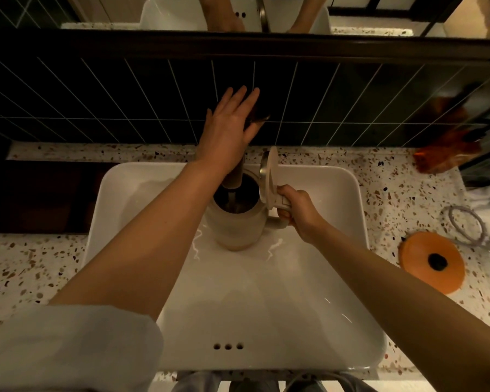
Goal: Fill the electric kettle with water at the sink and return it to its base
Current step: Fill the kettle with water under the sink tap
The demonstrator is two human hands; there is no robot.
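Note:
A white electric kettle (pixel 234 222) stands upright inside the white sink basin (pixel 266 292), under the dark faucet spout (pixel 234 178). Its lid (pixel 270 176) is flipped up on the right side. A thin stream of water runs from the spout into the kettle's open mouth. My right hand (pixel 297 210) grips the kettle's handle. My left hand (pixel 229 128) rests flat on the faucet lever at the back, with its fingers extended against the dark tiled wall. My left arm hides most of the faucet body.
An orange round base (pixel 432 263) with a dark centre lies on the speckled counter (pixel 26 264) to the right of the sink. A hair tie ring (pixel 464 229) and white cloth lie further right. An orange bag (pixel 447 154) sits at the back right corner.

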